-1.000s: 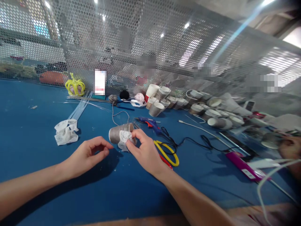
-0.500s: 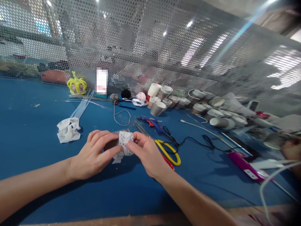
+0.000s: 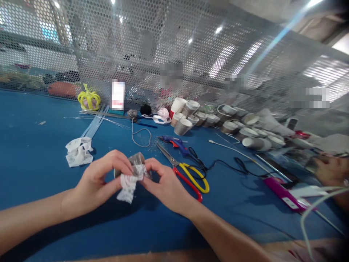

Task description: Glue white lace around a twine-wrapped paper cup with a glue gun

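- Head view: your left hand (image 3: 94,182) pinches the white lace (image 3: 127,187) against the gray cup (image 3: 137,159).
- Your right hand (image 3: 169,187) grips the cup's end.
- Cup and lace: left of the scissors (image 3: 173,162).
- Glue gun (image 3: 179,145): just beyond the scissors.

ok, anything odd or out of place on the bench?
Two small things: one cup lies on its side among standing cups at right, and the black cord is bunched right by the scissors, where it could snag.
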The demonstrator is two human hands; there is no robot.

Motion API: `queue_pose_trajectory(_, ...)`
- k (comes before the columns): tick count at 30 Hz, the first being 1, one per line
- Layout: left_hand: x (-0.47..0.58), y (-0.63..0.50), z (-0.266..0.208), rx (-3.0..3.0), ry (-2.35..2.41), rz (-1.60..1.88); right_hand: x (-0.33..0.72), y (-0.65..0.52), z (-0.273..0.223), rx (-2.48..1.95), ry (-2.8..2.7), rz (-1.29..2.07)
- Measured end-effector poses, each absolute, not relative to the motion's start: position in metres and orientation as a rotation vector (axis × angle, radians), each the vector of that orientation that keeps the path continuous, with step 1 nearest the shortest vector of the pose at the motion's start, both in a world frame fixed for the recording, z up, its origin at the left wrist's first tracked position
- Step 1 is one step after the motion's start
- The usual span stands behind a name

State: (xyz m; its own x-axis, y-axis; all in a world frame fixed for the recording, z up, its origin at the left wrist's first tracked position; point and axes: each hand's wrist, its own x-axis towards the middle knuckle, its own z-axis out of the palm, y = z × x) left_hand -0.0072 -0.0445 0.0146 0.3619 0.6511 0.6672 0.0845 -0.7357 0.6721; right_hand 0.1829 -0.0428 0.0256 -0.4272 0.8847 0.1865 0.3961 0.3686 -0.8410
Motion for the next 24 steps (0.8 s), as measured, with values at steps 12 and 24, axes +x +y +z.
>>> queue_pose_trajectory(12, -0.01, -0.029, 0.017, 1.086, 0.936, 1.395, 0.183, -0.048, 0.027, -0.837, -2.198, 0.925)
queue_pose_trajectory(24, -0.007, -0.028, 0.008, 0.962, 0.905, 1.26, 0.183, -0.049, 0.027, -0.717, -2.288, 0.857)
